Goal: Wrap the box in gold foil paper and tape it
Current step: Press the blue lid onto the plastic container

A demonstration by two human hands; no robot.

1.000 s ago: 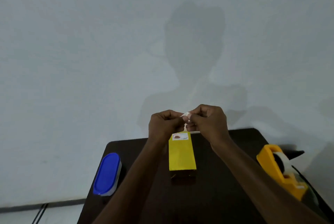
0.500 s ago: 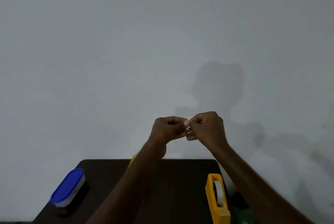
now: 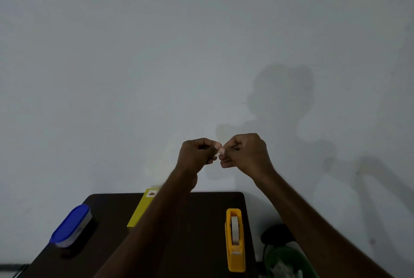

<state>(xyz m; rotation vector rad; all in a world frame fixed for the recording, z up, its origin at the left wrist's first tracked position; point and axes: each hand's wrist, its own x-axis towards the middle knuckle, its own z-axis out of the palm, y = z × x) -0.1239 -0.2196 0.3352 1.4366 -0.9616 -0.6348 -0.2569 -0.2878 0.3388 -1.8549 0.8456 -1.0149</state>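
Note:
The yellow-wrapped box (image 3: 142, 209) lies on the dark table (image 3: 190, 233), partly hidden behind my left forearm. A small label shows at its far end. Both hands are raised in front of the wall, above the table's far edge. My left hand (image 3: 197, 154) and my right hand (image 3: 244, 151) have curled fingers, and their fingertips meet on a small pale scrap of tape (image 3: 220, 151). The scrap is mostly hidden by the fingers.
A yellow tape dispenser (image 3: 234, 239) with a white roll stands on the table's right side. A blue-lidded oval container (image 3: 71, 225) sits at the left edge. A green bin (image 3: 289, 262) with crumpled paper is below right of the table.
The view has swung from looking down at the table toward the wall. My hands stay together, pinching the scrap, now raised well above the box instead of just over its far end.

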